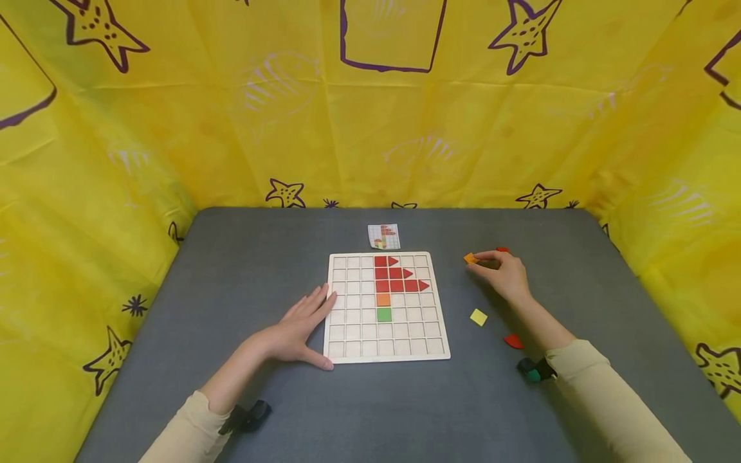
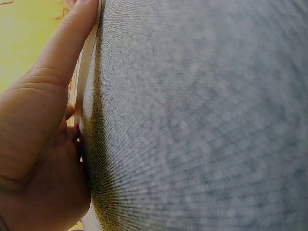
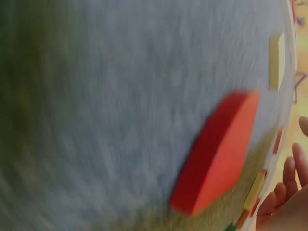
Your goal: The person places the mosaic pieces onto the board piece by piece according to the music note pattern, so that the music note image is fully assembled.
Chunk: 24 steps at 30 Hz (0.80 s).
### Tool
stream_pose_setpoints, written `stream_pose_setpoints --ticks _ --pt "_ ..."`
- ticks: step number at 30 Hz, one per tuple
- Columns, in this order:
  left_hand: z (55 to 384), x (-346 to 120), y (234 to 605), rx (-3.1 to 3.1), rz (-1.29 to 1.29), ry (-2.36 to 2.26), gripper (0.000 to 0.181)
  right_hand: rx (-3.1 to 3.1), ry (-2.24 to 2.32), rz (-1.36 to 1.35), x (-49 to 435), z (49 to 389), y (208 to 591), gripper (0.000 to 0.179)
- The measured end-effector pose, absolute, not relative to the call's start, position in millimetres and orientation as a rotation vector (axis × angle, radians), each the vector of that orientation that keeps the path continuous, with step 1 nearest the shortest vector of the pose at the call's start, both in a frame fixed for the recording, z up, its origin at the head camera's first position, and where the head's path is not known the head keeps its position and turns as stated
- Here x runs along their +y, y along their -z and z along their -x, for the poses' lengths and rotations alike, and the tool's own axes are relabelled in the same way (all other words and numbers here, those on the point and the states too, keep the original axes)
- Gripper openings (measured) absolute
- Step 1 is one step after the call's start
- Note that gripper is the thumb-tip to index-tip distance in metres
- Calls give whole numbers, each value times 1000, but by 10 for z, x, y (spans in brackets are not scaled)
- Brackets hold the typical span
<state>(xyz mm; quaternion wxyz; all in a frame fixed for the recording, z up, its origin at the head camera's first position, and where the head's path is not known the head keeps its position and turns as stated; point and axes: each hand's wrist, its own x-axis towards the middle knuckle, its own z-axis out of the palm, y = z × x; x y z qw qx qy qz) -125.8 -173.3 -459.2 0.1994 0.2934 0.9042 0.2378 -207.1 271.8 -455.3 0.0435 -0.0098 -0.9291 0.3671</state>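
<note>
A pale wooden grid board lies on the table, with red squares and triangles, an orange square and a green square set in it. My left hand rests with spread, straight fingers along the board's left edge; its thumb touches the near left corner. In the left wrist view the thumb lies along the board's side. Right of the board, my right hand pinches an orange tile between thumb and fingertips. In the right wrist view that hand shows only in part.
A small pattern card lies behind the board. A yellow tile and a red quarter-round piece lie to the right, and another red piece shows behind my right hand. Yellow cloth surrounds the grey table.
</note>
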Motion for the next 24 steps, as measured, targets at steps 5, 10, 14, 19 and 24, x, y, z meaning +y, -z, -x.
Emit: stream_pose_setpoints --ticks 5,10,14,19,24 --pt "1254 -1727 4609 2530 -821 -658 127 -2867 -1027 5 2822 2146 4593 41" --pt "1246 -1727 4618 2529 -832 -660 127 -2906 -973 -9 2844 2189 4625 44" --pt "1247 -1726 4613 2530 -840 -658 127 -2909 -961 5 2843 2201 4634 44" --pt "1251 -1730 4608 2537 -834 -657 127 -2913 -972 28 2834 2201 4625 41" --pt "1247 -1737 4608 2537 -831 -654 127 -2908 -982 35 2781 2172 4613 39"
